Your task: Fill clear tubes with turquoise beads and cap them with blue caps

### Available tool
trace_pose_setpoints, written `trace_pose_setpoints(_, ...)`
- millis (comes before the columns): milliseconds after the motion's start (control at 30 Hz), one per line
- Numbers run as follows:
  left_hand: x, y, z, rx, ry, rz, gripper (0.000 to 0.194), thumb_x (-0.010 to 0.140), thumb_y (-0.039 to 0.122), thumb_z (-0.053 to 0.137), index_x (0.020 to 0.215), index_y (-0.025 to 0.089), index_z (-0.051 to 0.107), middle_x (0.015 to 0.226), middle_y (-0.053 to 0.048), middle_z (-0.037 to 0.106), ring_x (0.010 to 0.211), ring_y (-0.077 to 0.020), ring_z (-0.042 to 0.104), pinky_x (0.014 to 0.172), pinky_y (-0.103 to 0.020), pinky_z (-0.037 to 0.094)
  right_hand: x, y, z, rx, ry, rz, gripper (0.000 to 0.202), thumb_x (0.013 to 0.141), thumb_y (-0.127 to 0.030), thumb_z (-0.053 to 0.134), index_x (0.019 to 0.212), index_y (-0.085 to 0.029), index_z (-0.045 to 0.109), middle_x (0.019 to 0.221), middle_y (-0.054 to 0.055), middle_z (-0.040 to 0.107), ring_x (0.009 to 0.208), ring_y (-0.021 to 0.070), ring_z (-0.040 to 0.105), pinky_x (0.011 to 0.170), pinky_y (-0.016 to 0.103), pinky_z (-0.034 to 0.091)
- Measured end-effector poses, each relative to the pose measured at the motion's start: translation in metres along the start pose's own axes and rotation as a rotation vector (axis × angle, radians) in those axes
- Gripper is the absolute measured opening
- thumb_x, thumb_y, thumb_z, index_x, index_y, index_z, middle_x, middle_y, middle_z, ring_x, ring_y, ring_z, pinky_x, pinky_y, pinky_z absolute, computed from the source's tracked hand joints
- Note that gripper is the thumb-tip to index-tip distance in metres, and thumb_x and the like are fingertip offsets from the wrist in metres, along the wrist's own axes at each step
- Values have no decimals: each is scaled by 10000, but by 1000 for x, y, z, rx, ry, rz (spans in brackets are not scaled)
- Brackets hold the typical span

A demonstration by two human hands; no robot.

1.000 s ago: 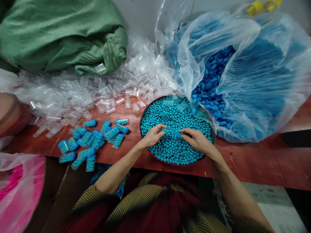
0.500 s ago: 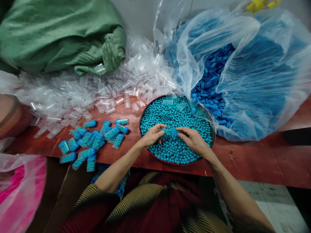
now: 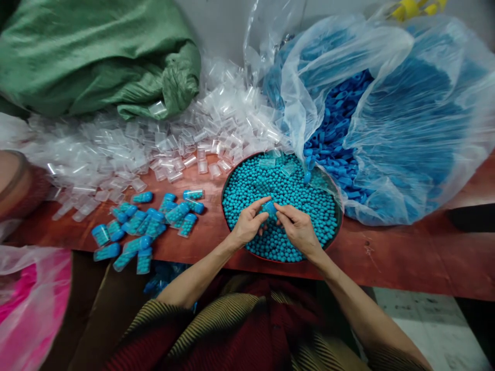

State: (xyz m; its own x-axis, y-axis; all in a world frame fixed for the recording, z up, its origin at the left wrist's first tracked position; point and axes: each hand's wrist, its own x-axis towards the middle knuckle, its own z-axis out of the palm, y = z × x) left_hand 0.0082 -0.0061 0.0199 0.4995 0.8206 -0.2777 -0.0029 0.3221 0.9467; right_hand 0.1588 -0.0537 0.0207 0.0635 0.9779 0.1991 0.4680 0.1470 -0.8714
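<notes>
Over a round pan (image 3: 223, 198) of turquoise beads (image 3: 286, 250), my two hands meet at a small bottle. My left hand (image 3: 249, 222) is closed around the bottle's clear body, mostly hidden by the fingers. A blue cap (image 3: 269, 207) sits at the bottle's mouth, and my right hand (image 3: 297, 226) pinches its right side. Whether the cap is fully seated, I cannot tell. Left of the pan lie several bead-filled bottles (image 3: 135, 221) with blue caps. A pile of clear, uncapped bottles (image 3: 216, 123) spreads behind.
An open clear plastic bag (image 3: 417, 129) of blue caps (image 3: 340, 118) leans over the pan's right rim. A green sack (image 3: 96, 56) lies on the back left. Pink plastic (image 3: 38, 304) is at the lower left. The red tabletop's (image 3: 406, 263) front edge is close to my body.
My right hand has moved left and brought the blue cap to the bottle in my left hand. My left hand has shifted slightly right.
</notes>
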Motion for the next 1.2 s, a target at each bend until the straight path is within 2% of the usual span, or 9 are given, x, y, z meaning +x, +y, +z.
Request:
trace_pose_setpoints(300,1,-7,8,1,159,-41,349,780,296,562,1104,175,513,661,54,483,393,-29,423,315,-141,300,11,16,-6,15,-166,-111,264,878,-267,490,1049,-236,688,763,28,631,697,148,581,692,302,495)
trace_pose_setpoints(400,2,-7,2,-14,78,-51,432,768,357,597,1147,186,478,666,54,509,440,-59,507,369,-159,396,19,20,-17,153,-248,5,265,826,-320,575,1054,-236,679,871,34,653,766,156,600,715,320,516)
trace_pose_setpoints(500,2,-4,-9,-22,-64,-99,501,744,417,626,1159,194,458,689,47,544,458,-81,558,385,-169,415,24,22,-26,348,-281,184,333,747,-347,665,1055,-219,666,874,24,647,668,130,588,620,298,530)
trace_pose_setpoints(633,-2,1,-14,54,-73,-77,448,776,405,595,1152,206,455,777,24,578,443,-58,537,366,-150,367,26,20,-18,448,-145,280,490,717,-351,691,1174,-205,589,871,24,666,660,135,611,639,314,552)
trace_pose_setpoints(733,-5,4,-8,112,-13,-33,474,803,357,568,1236,231,422,754,37,546,431,-46,486,392,-170,393,21,13,-5,291,-61,201,485,811,-341,590,1273,-215,518,965,60,692,856,193,650,754,360,557)
trace_pose_setpoints(833,-7,3,2,136,105,52,523,829,316,527,1325,246,375,760,28,532,497,-64,466,474,-203,436,12,4,6,-2,-126,17,427,877,-332,486,1281,-195,511,1166,125,633,1068,254,598,896,437,507)
trace_pose_setpoints(900,-8,1,5,164,163,124,501,832,281,514,1316,222,400,861,-6,569,649,-102,521,617,-239,481,6,1,10,-156,-180,-87,558,843,-372,541,1349,-171,418,1280,172,541,1142,299,551,905,478,493)
trace_pose_setpoints(1033,-8,0,7,151,114,162,413,802,248,533,1206,189,470,1029,-42,581,913,-159,544,820,-282,456,0,0,16,-317,-209,-147,787,731,-417,663,1382,-165,300,1190,180,538,983,314,614,737,453,544)
trace_pose_setpoints(1200,-11,8,12,75,100,75,299,799,271,530,1079,177,486,762,18,525,658,-99,490,613,-215,408,-1,-4,22,-354,-63,-143,636,686,-366,658,1227,-154,400,999,133,578,847,283,624,650,384,530)
